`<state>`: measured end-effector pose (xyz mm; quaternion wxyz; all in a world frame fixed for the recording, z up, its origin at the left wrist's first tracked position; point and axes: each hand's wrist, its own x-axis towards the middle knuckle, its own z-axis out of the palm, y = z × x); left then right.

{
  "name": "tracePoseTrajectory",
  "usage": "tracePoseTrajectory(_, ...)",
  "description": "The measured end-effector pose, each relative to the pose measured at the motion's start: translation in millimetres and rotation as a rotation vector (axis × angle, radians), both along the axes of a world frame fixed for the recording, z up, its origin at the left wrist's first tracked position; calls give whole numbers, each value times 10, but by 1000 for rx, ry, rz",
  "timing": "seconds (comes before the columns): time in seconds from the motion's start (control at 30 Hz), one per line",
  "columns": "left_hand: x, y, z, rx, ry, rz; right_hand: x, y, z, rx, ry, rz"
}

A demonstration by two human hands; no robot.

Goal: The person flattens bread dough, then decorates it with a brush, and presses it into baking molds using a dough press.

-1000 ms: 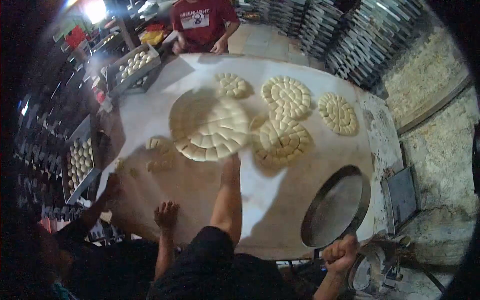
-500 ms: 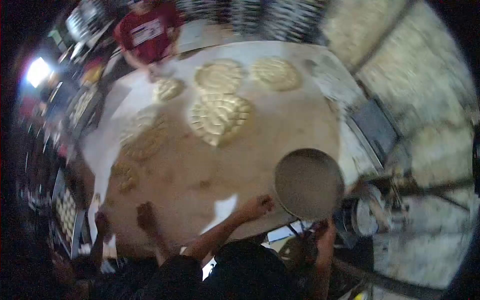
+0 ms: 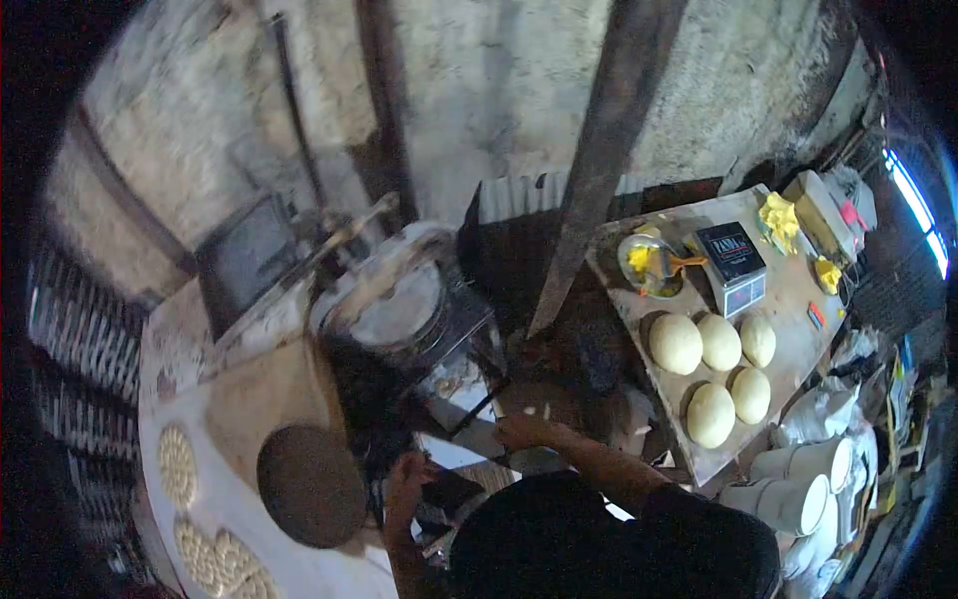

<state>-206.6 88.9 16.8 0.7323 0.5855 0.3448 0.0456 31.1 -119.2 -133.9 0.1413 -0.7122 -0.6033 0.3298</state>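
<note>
My left hand (image 3: 406, 481) is low beside the table edge, just right of a round, dark, flat pan (image 3: 311, 486). A gap seems to lie between them, and its fingers are too dim to read. To the right, my right hand (image 3: 522, 431) reaches forward with its fingers curled closed; whatever they may hold is hidden. Below and between the hands are a white surface and a dark opening that I cannot make out. Patterned flat dough rounds (image 3: 178, 467) lie on the floured table (image 3: 329, 574) at left.
Ahead stands a machine with a round, floury bowl (image 3: 399, 304). At right, a wooden table (image 3: 639, 384) bears several dough balls (image 3: 712, 415), a digital scale (image 3: 733, 262) and a bowl (image 3: 649, 266) with yellow fat and a brush. White buckets (image 3: 788, 504) stand beside it. A post (image 3: 609, 130) leans ahead.
My view has swung right, shifting the dough table to the left and bringing the dough balls and scale into sight. My right hand now reaches forward, and the co-workers are out of view.
</note>
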Motion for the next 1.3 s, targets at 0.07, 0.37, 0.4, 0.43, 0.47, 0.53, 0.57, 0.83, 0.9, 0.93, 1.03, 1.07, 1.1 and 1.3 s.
tracePoseTrajectory(0.07, 306, -279, -482, 76, 11, -108, 837, -872, -496, -55, 72, -373)
tracePoseTrajectory(0.37, 1628, -1199, -594, 516, 255, -739, 3361, -2617, 420, 7, -738, -1148)
tracePoseTrajectory(0.4, 1610, -1174, -752, 548, 294, -796, 3493, -2646, 308, -50, -795, -1085)
tracePoseTrajectory(0.43, 1553, -1115, -734, 593, 344, -887, 3590, -2645, 190, -33, -824, -1044)
tracePoseTrajectory(0.47, 1530, -1055, -603, 637, 393, -986, 3648, -2642, 82, -18, -851, -1008)
tracePoseTrajectory(0.53, 1567, -1073, -343, 585, 515, -910, 3797, -2667, 8, 84, -786, -1080)
tracePoseTrajectory(0.57, 1744, -1144, -26, 493, 585, -735, 3888, -2684, 109, 172, -688, -1189)
tracePoseTrajectory(0.83, 2040, -863, -266, 726, 387, -739, 4409, -2754, 313, 529, -347, -1563)
tracePoseTrajectory(0.9, 2067, -828, -132, 658, 375, -644, 4434, -2933, 231, 513, -442, -1561)
tracePoseTrajectory(0.93, 1989, -717, -122, 651, 360, -619, 4466, -3050, 241, 613, -489, -1565)
tracePoseTrajectory(1.03, 1155, -47, -496, 600, 314, -364, 3966, -2909, 929, 1169, 478, -1741)
tracePoseTrajectory(1.07, 737, 182, -655, 577, 295, -249, 3706, -2888, 1161, 1230, 695, -1705)
tracePoseTrajectory(1.1, 382, 300, -678, 560, 266, -28, 3403, -2800, 1323, 1293, 787, -1615)
tracePoseTrajectory(1.3, -2338, 1215, -1236, 863, 246, 810, 1776, -1777, 1609, 1401, 1276, -1257)
